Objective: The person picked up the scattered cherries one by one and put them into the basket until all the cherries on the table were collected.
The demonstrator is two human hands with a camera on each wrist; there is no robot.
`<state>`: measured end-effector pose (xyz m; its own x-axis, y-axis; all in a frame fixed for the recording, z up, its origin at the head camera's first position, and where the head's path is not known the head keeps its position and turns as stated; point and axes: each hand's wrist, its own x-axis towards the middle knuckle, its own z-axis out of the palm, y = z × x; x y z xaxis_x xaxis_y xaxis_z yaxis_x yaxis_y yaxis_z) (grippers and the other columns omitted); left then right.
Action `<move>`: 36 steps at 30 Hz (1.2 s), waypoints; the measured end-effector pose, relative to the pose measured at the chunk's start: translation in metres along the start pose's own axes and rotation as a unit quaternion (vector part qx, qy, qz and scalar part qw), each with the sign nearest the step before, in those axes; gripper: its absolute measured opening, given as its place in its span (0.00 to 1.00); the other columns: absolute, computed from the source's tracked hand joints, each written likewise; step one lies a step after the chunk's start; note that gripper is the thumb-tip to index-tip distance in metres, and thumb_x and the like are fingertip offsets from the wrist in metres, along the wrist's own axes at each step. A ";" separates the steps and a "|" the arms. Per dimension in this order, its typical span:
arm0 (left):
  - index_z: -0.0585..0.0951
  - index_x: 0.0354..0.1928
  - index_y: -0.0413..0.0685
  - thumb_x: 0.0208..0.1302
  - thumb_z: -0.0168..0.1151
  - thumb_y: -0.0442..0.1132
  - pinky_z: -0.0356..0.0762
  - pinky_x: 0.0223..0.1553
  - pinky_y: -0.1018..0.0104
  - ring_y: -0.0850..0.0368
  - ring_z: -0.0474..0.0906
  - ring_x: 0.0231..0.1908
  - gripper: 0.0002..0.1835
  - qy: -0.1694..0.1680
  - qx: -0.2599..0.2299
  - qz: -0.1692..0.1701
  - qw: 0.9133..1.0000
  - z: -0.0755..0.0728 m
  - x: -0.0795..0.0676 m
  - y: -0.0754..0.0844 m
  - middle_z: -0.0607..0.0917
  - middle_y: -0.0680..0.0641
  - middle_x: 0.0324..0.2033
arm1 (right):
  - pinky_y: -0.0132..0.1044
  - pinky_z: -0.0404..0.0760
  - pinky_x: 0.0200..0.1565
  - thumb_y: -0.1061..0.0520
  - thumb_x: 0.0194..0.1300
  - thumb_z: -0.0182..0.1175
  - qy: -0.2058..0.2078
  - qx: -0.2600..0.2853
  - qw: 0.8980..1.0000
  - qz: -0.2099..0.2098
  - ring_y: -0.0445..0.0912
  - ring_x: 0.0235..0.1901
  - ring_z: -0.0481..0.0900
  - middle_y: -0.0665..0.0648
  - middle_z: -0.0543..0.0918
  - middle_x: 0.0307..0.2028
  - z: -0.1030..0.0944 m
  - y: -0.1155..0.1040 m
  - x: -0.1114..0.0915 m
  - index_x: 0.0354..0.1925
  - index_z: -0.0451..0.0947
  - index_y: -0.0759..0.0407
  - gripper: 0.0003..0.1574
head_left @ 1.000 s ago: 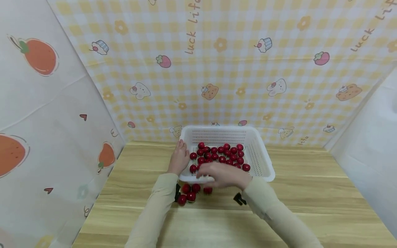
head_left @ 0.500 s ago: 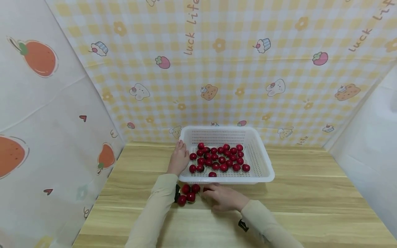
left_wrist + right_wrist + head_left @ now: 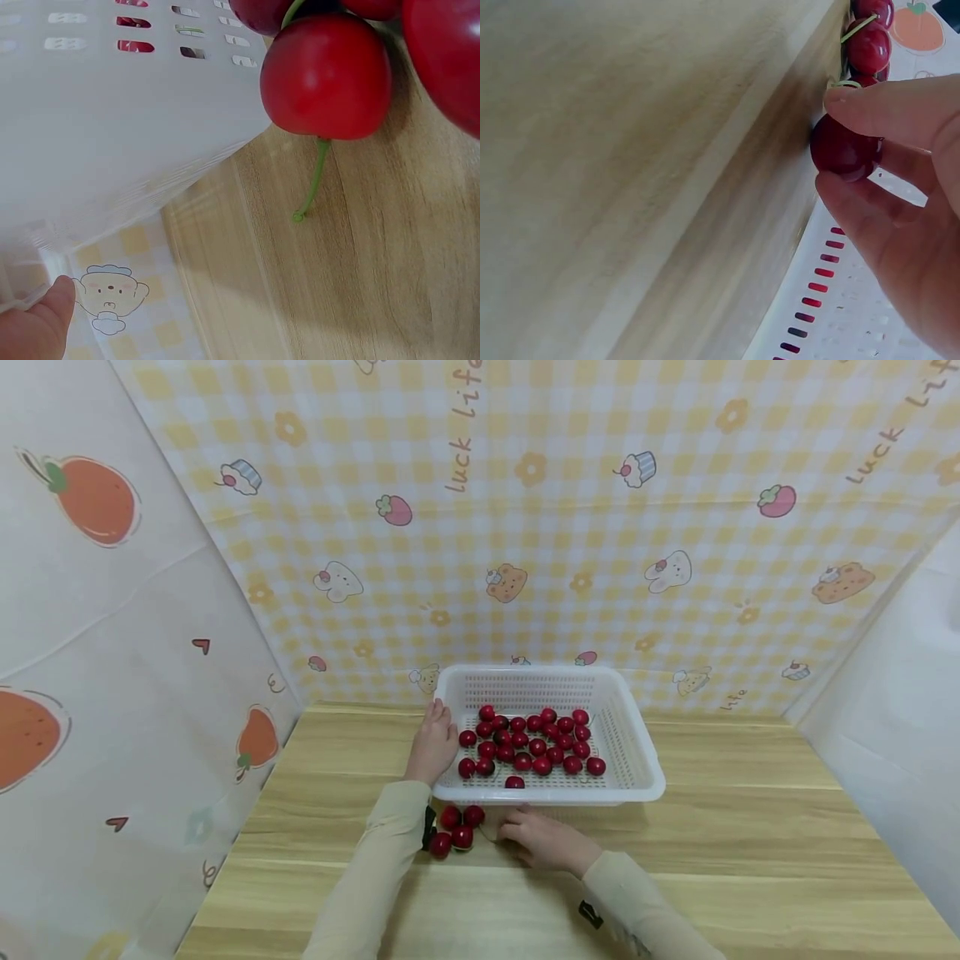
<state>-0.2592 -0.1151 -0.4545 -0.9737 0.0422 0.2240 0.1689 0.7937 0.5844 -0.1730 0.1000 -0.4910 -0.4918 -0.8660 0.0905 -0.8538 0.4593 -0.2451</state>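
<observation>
A white perforated plastic basket [image 3: 570,795] stands at the back of the wooden table, with many dark red cherries [image 3: 542,766] spread over its floor. My left hand [image 3: 432,743] holds the basket's left rim; one of its fingers [image 3: 45,319] shows beside the rim in the left wrist view. In front of the basket, my right hand [image 3: 551,841] is low over the table. Thumb and fingers pinch one cherry [image 3: 844,148] in the right wrist view. Several loose cherries [image 3: 462,837] lie by my left forearm, one with a green stem in the left wrist view.
The wooden table [image 3: 750,827] extends to both sides of the basket. A yellow checked cloth [image 3: 570,543] hangs right behind it, and a white printed cloth [image 3: 150,693] covers the left side. Black straps [image 3: 590,914] sit at the wrists.
My right hand has come from over the basket's front rim down to the table and taken hold of the cherry lying there. The left hand has stayed on the rim.
</observation>
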 end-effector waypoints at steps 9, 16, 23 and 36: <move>0.66 0.59 0.27 0.65 0.48 0.36 0.51 0.66 0.52 0.41 0.50 0.66 0.23 -0.006 0.002 -0.010 1.000 -0.002 -0.001 0.002 0.59 0.32 0.64 | 0.22 0.76 0.43 0.67 0.47 0.63 -0.027 0.034 0.999 0.007 0.37 0.37 0.77 0.47 0.80 0.36 0.004 0.001 -0.005 0.37 0.80 0.52 0.17; 0.66 0.58 0.27 0.65 0.48 0.35 0.51 0.66 0.53 0.42 0.51 0.66 0.23 -0.007 0.003 -0.012 1.000 -0.004 -0.002 0.004 0.59 0.32 0.64 | 0.21 0.75 0.42 0.66 0.47 0.64 -0.024 0.037 0.999 -0.004 0.35 0.36 0.76 0.46 0.80 0.35 0.002 -0.003 -0.007 0.36 0.80 0.51 0.16; 0.66 0.59 0.27 0.65 0.48 0.36 0.51 0.66 0.52 0.41 0.51 0.66 0.23 -0.008 0.004 -0.014 1.000 -0.005 -0.001 0.006 0.59 0.32 0.64 | 0.14 0.71 0.35 0.66 0.47 0.65 -0.005 0.066 0.995 -0.072 0.32 0.31 0.73 0.46 0.78 0.30 -0.040 -0.023 0.002 0.32 0.78 0.53 0.12; 0.65 0.59 0.28 0.65 0.47 0.36 0.51 0.66 0.52 0.42 0.49 0.67 0.24 -0.017 -0.005 -0.019 1.000 -0.003 -0.001 0.005 0.58 0.33 0.64 | 0.26 0.77 0.34 0.69 0.46 0.62 -0.084 0.046 0.995 0.003 0.39 0.32 0.75 0.50 0.80 0.31 -0.165 0.018 0.047 0.32 0.78 0.55 0.14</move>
<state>-0.2571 -0.1126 -0.4497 -0.9840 0.0321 0.1750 0.1324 0.7893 0.5996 -0.2394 0.1002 -0.3321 -0.4547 -0.8878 -0.0718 -0.8278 0.4510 -0.3337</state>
